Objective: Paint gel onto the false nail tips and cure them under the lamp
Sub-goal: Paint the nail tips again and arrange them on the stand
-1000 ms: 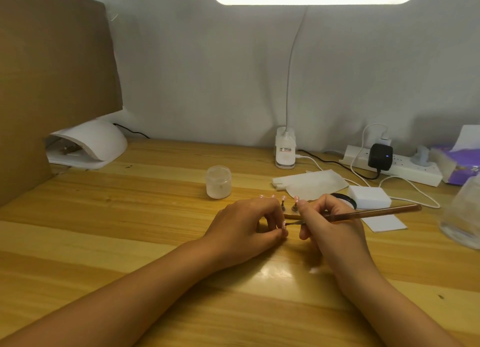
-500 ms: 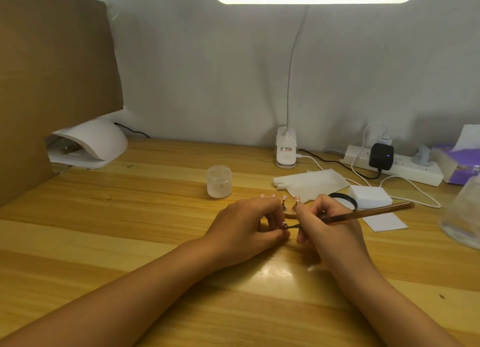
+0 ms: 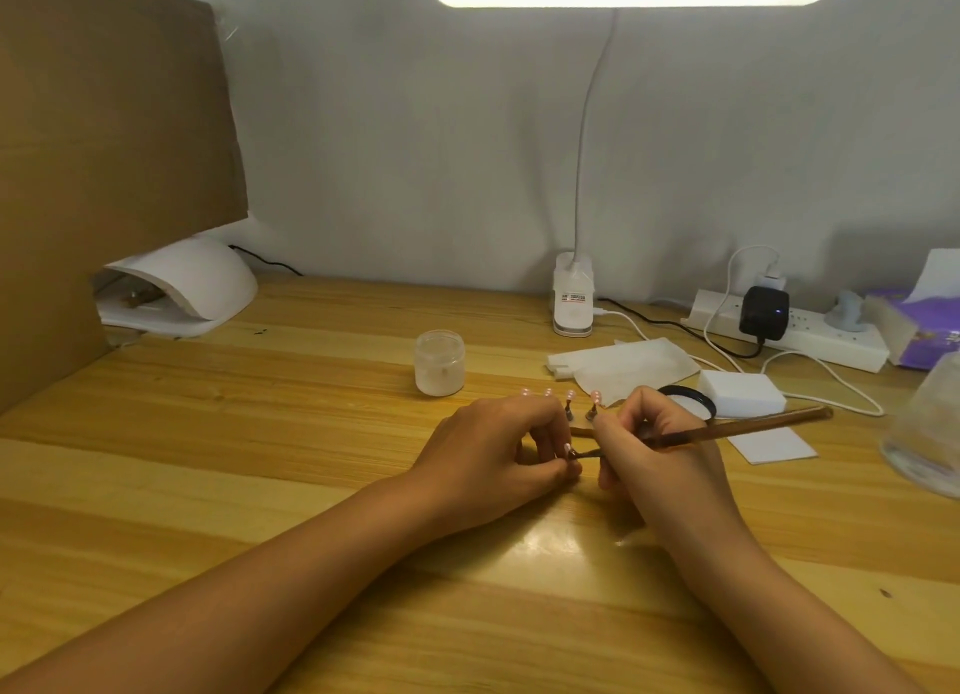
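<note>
At frame centre your left hand (image 3: 498, 459) pinched one nail tip (image 3: 568, 449) while your right hand (image 3: 660, 449) gripped the brush (image 3: 753, 426) against it; painting seemed midway, with the other tips (image 3: 570, 394) just behind and curing under the lamp (image 3: 192, 288) at the left seemingly not yet done

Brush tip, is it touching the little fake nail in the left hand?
Touching. The head view shows the brush, held in the right hand, with its dark tip meeting the pale nail tip pinched by the left hand, no gap visible.

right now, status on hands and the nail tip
Left hand pinches nail tip. Right hand grips brush, bristles at the tip. Nothing in the way.
</note>
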Action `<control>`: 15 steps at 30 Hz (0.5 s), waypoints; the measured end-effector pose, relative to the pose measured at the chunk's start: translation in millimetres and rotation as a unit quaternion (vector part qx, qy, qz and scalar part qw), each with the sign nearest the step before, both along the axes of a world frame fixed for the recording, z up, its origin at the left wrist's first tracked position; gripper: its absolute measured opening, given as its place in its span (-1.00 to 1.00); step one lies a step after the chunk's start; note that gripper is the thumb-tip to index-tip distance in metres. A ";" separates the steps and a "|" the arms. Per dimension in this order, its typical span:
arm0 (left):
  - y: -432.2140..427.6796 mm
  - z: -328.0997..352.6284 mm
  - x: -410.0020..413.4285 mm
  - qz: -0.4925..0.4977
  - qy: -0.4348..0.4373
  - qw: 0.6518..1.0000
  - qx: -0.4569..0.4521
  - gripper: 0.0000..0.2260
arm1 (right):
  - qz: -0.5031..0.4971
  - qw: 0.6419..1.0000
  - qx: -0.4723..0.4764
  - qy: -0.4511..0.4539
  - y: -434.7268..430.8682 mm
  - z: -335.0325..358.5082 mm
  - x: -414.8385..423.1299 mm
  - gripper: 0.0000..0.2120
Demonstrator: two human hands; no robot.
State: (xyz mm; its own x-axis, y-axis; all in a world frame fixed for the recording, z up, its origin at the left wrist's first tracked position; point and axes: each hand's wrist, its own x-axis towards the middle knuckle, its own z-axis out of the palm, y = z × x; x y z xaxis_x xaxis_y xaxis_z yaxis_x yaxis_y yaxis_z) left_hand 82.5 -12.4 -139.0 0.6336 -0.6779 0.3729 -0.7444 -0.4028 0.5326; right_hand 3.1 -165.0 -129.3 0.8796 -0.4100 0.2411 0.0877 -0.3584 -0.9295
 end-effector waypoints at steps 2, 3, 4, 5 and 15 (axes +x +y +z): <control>0.0 -0.3 0.4 -0.004 0.003 1.000 -0.005 -0.87 | -0.010 1.000 0.005 -0.002 -1.3 -0.9 0.5 -0.82; 0.2 -0.3 0.5 -0.005 0.006 1.000 -0.007 -0.87 | -0.017 1.000 0.010 -0.008 -1.9 -0.8 0.4 -0.81; 0.2 -0.2 0.7 -0.006 0.009 1.000 -0.010 -0.88 | -0.025 0.999 0.017 -0.016 -2.5 -0.4 0.1 -0.78; 0.1 -0.2 0.9 -0.007 0.013 1.000 -0.012 -0.88 | -0.032 0.999 0.024 -0.023 -2.5 0.5 -0.3 -0.74; 1.3 1.2 0.8 -0.007 0.036 0.999 0.005 -0.91 | 0.017 0.993 0.093 -0.067 -0.7 7.6 -5.3 -0.74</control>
